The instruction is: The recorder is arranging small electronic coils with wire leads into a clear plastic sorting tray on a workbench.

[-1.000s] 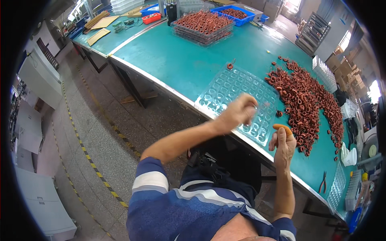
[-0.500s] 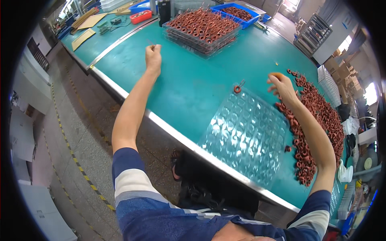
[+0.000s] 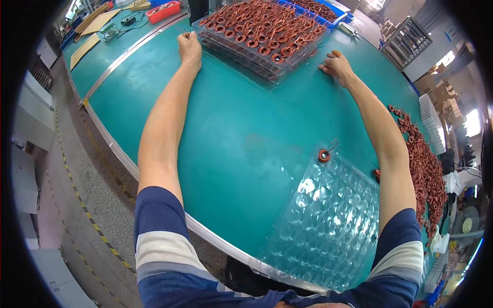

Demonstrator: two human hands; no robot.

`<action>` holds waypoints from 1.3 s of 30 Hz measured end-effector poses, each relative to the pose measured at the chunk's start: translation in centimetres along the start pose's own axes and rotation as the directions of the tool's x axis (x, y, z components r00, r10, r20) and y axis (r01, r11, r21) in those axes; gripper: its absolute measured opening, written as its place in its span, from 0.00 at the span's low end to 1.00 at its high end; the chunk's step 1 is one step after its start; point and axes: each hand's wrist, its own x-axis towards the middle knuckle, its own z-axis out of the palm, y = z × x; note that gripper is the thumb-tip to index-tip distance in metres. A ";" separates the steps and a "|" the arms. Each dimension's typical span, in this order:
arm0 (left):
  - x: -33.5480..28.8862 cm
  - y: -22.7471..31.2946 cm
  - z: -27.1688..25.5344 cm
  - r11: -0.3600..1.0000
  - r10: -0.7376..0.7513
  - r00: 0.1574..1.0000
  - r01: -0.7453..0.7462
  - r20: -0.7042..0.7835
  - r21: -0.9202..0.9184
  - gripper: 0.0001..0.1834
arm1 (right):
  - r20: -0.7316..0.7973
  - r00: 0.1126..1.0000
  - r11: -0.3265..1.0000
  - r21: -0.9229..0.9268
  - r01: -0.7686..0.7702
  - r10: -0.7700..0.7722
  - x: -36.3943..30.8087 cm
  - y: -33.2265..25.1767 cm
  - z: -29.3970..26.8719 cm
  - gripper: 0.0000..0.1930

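Observation:
My left hand (image 3: 190, 48) is stretched forward beside the left corner of a stack of clear plastic trays (image 3: 272, 78). Its fingers are pinched together, and whatever lies between them is hidden. The top tray is filled with rows of copper-wound ring coils (image 3: 264, 50), their wire ends sticking up. My right hand (image 3: 337, 68) hovers just off the stack's right side, fingers loosely bent and apart, with an orange cover on one fingertip. Nearer to me lies a clear blister tray (image 3: 328, 215) with a single ring coil (image 3: 323, 155) in its far left corner.
A large heap of loose ring coils (image 3: 423, 169) spreads along the right, partly behind my right forearm. At the back are a blue bin (image 3: 344, 18) of coils and a red bin (image 3: 163, 12). Empty clear trays (image 3: 431, 123) stand at the far right. The green table's metal edge (image 3: 215, 241) runs before me.
Both hands have moved forward, my right one leaving the coil heap and swinging left toward the tray stack. The whole view has shifted closer to the stack.

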 end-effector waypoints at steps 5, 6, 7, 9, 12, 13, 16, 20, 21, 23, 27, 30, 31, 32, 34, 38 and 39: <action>3.2 -1.9 -1.1 0.945 -0.053 0.971 0.125 0.234 -0.302 0.14 | 0.086 0.996 1.000 -0.016 -0.008 0.009 3.4 -1.2 2.2 0.32; 3.2 -2.0 -1.0 0.970 -0.026 0.978 0.075 0.207 -0.230 0.13 | 0.115 0.991 0.998 -0.017 -0.063 0.064 3.8 -1.3 2.5 0.28; 3.3 -2.0 -1.2 0.971 -0.023 0.980 0.069 0.199 -0.228 0.13 | 0.145 0.982 0.993 -0.019 -0.116 0.118 4.2 -1.5 3.0 0.25; 2.6 -1.8 -0.8 0.980 -0.010 0.970 0.059 0.244 -0.191 0.08 | 0.127 0.989 0.996 0.017 -0.084 0.081 4.7 -1.1 2.8 0.21; 1.9 -0.9 -0.6 0.978 -0.021 0.975 0.065 0.221 -0.196 0.07 | 0.107 0.994 0.997 0.064 -0.038 0.031 5.3 -0.2 2.0 0.16; 1.6 -0.7 -0.6 0.975 -0.040 0.972 0.089 0.232 -0.203 0.07 | 0.104 0.994 0.997 0.073 -0.029 0.022 5.5 -0.3 1.6 0.15; 0.8 -0.2 -0.4 0.959 -0.068 0.952 0.144 0.298 -0.243 0.08 | 0.065 0.997 0.999 0.033 -0.035 0.033 4.8 -0.3 0.4 0.14; 1.0 -1.1 -1.2 0.983 -0.061 0.952 0.109 0.300 -0.146 0.14 | 0.023 0.997 0.996 0.057 -0.069 0.068 2.8 -0.9 0.3 0.13; 1.4 -1.0 -1.4 0.987 -0.066 0.951 0.106 0.303 -0.118 0.14 | 0.015 0.997 0.995 0.053 -0.082 0.081 2.5 -1.5 0.3 0.13; 0.6 -0.1 -0.2 0.986 -0.058 0.952 0.102 0.301 -0.135 0.13 | -0.024 0.997 0.994 0.083 -0.069 0.072 2.9 -1.7 -1.5 0.13; 0.1 0.3 -1.6 0.998 -0.063 0.939 0.070 0.339 -0.008 0.12 | -0.090 0.993 0.992 0.111 -0.066 0.077 1.4 -0.3 0.5 0.12; -0.5 0.1 -1.9 0.999 -0.040 0.960 0.036 0.276 0.020 0.12 | -0.117 0.992 0.984 0.177 -0.027 0.049 1.4 1.4 0.0 0.12; -0.8 0.1 -1.6 0.999 -0.038 0.960 0.036 0.278 0.013 0.12 | -0.141 0.989 0.985 0.169 -0.028 0.052 1.5 1.6 -0.6 0.13; -1.0 0.4 -1.0 1.000 -0.023 0.958 0.024 0.287 -0.002 0.12 | -0.170 0.984 0.987 0.158 -0.026 0.053 1.3 1.7 -1.7 0.14; -0.8 0.2 -1.4 1.000 -0.022 0.953 0.017 0.301 0.018 0.13 | -0.238 0.965 0.993 0.073 -0.095 0.110 -0.2 1.4 -2.2 0.15; -0.1 -0.7 -2.4 0.995 -0.021 0.957 0.048 0.288 -0.087 0.12 | -0.308 0.949 0.989 -0.105 -0.108 0.071 -4.9 -2.3 -3.7 0.21; 0.5 -1.4 -3.7 0.977 -0.032 0.961 0.089 0.276 -0.196 0.12 | -0.278 0.960 0.984 -0.160 -0.085 0.038 -6.3 -3.6 -3.2 0.22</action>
